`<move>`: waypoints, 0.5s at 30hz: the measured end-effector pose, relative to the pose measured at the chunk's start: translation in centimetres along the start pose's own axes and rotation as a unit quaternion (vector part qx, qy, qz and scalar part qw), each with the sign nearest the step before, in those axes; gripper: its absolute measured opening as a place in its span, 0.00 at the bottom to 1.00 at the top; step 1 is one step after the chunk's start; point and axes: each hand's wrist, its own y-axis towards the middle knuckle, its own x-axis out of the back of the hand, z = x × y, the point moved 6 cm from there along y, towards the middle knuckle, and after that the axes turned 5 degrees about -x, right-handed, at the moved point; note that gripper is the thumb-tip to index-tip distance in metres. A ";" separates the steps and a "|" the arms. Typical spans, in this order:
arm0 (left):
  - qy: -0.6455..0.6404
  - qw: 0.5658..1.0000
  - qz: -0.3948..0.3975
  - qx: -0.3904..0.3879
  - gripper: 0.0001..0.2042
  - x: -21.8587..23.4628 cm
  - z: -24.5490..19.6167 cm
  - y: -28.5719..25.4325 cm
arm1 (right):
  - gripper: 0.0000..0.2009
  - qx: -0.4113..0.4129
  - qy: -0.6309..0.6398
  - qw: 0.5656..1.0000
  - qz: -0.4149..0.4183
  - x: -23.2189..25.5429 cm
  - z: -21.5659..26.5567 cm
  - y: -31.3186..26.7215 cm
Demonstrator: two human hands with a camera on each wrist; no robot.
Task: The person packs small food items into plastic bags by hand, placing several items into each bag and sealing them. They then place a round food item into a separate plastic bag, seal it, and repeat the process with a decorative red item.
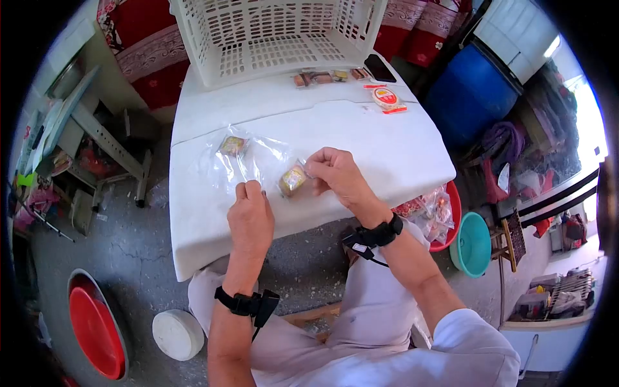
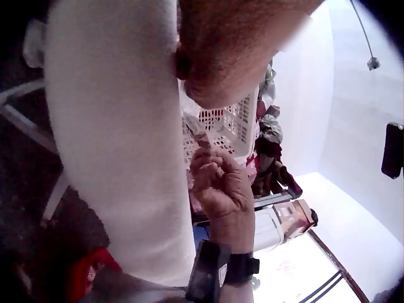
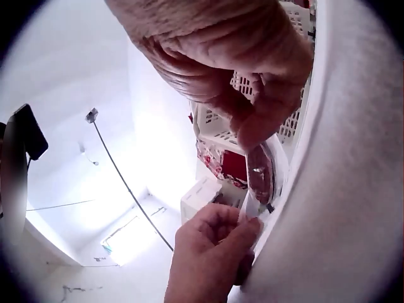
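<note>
Left fingers (image 1: pixel 252 189) tight on a clear bag (image 1: pixel 266 152); right fingers (image 1: pixel 318 169) tight on a wrapped snack (image 1: pixel 293 180)

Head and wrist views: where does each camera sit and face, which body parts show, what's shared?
Head: on the head, facing forward and down at the white table; left hand, right hand, forearms, legs show.
Left wrist: strapped there, looks past left hand to right hand.
Right wrist: strapped there, looks past right hand to left hand.
Both wrist views share the white crate.
</note>
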 end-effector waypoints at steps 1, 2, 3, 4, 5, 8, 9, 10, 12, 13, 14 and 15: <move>0.002 1.000 0.001 -0.002 0.07 0.0 0.0 0.0 | 0.09 0.000 0.023 1.000 -0.013 -0.1 0.2 0.1; 0.002 1.000 -0.001 0.000 0.07 0.0 0.1 0.0 | 0.09 0.000 0.045 0.999 -0.026 -0.1 0.3 0.2; 0.003 1.000 0.001 -0.001 0.07 -0.1 0.1 0.0 | 0.09 0.000 0.043 0.999 -0.024 -0.2 0.4 0.3; 0.005 1.000 0.004 -0.002 0.07 -0.1 0.2 0.0 | 0.08 0.005 0.065 0.998 -0.023 -0.2 0.3 0.4; 0.004 1.000 0.003 0.000 0.07 -0.1 0.2 0.0 | 0.08 0.010 0.087 0.996 -0.023 -0.3 0.3 0.4; -0.004 1.000 0.006 0.009 0.07 0.0 0.2 0.0 | 0.09 0.022 0.044 0.998 -0.048 -0.9 0.2 0.4; -0.016 1.000 0.001 0.008 0.07 0.2 0.1 0.1 | 0.09 0.022 0.043 0.998 -0.046 -1.2 -0.1 0.5; -0.027 1.000 -0.004 0.007 0.07 0.3 0.1 0.2 | 0.08 0.025 0.030 0.998 -0.046 -1.5 -0.5 0.7; -0.027 1.000 0.001 0.014 0.08 0.1 0.3 0.2 | 0.08 0.028 0.015 0.999 -0.042 -2.3 -1.1 0.8; -0.029 0.999 0.006 0.020 0.08 0.0 0.3 0.1 | 0.08 0.021 0.017 0.998 -0.049 -2.8 -1.5 0.9; -0.030 0.999 0.004 0.022 0.08 -0.1 0.1 0.1 | 0.07 0.015 0.018 0.998 -0.056 -3.2 -1.9 0.9; -0.028 0.999 0.012 0.009 0.09 -0.2 -0.3 0.1 | 0.07 0.015 0.017 0.998 -0.055 -4.0 -2.1 1.0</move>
